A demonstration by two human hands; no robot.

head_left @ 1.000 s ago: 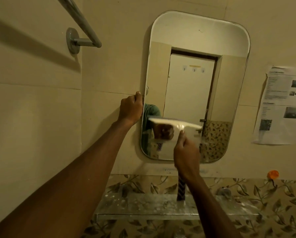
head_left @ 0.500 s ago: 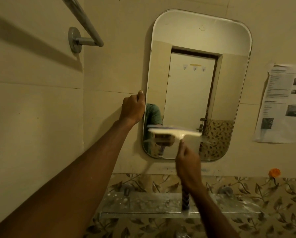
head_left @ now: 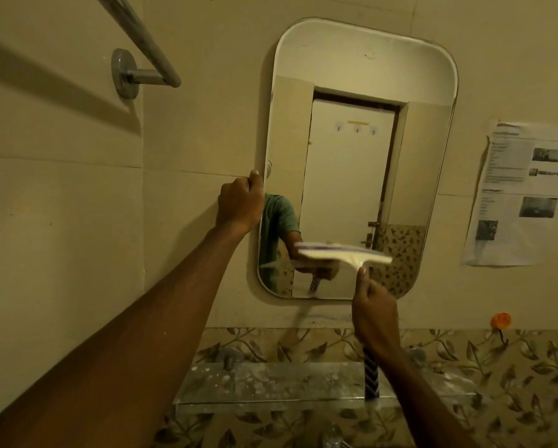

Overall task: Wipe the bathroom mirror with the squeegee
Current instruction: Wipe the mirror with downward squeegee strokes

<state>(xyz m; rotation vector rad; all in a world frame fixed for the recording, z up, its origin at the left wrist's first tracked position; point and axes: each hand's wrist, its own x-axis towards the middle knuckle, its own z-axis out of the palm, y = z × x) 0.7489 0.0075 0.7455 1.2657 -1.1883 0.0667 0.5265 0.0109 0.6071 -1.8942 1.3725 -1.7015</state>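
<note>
A rounded rectangular mirror (head_left: 352, 92) hangs on the beige tiled wall. My left hand (head_left: 238, 203) grips its left edge at mid height. My right hand (head_left: 376, 313) is closed around the dark striped handle of a squeegee (head_left: 342, 253). The squeegee's pale blade lies roughly level against the lower part of the glass, a little above the mirror's bottom edge. The reflection shows a green sleeve, the blade and a white door.
A metal towel rail (head_left: 141, 50) juts out at the upper left. A glass shelf (head_left: 271, 386) spotted with white marks runs below the mirror. A printed paper sheet (head_left: 523, 192) is stuck on the wall at the right, an orange hook (head_left: 500, 320) below it.
The squeegee blade has slid down the glass toward the mirror's lower edge and a little to the right. My left hand has stayed on the mirror's left edge.
</note>
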